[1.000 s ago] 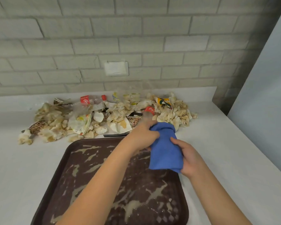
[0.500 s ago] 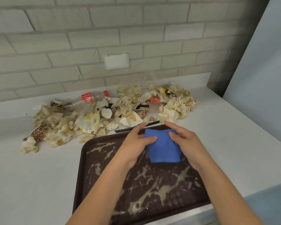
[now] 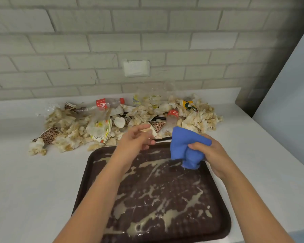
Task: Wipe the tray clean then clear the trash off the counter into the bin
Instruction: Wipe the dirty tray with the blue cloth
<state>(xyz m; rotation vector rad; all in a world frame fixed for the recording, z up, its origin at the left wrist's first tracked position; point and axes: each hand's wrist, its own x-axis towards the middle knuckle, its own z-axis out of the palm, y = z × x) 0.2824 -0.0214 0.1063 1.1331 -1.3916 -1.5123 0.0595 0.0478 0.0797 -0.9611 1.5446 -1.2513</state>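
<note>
Head view: half a second ago both hands lay on the blue cloth, flat on the far end of the tray. Now the left hand [image 3: 136,142] has let go and hangs just above the tray's far rim at frame centre, fingers loose and slightly spread with nothing in them. The right hand [image 3: 214,155] alone has the cloth [image 3: 182,141], fingers and thumb curled round it at right of centre. The cloth is bunched into a wad (no longer a neat square), and its lower corner hangs close over the tray's far right corner; whether it touches there I cannot tell. The brown tray [image 3: 179,192] fills the lower middle of the frame on the white desk [image 3: 33,190]. Pale smears [image 3: 154,163] run across nearly its whole surface, much as they did a moment ago, so I judge that real wiping has not begun. The change looks like preparation: the cloth has been gathered into a one-handed grip, which would leave the free hand to steady the tray. The trash [image 3: 123,120], crumpled paper, torn cups and plastic bottles, lies heaped along the back of the desk in the upper middle, untouched. No bin is in sight.
</note>
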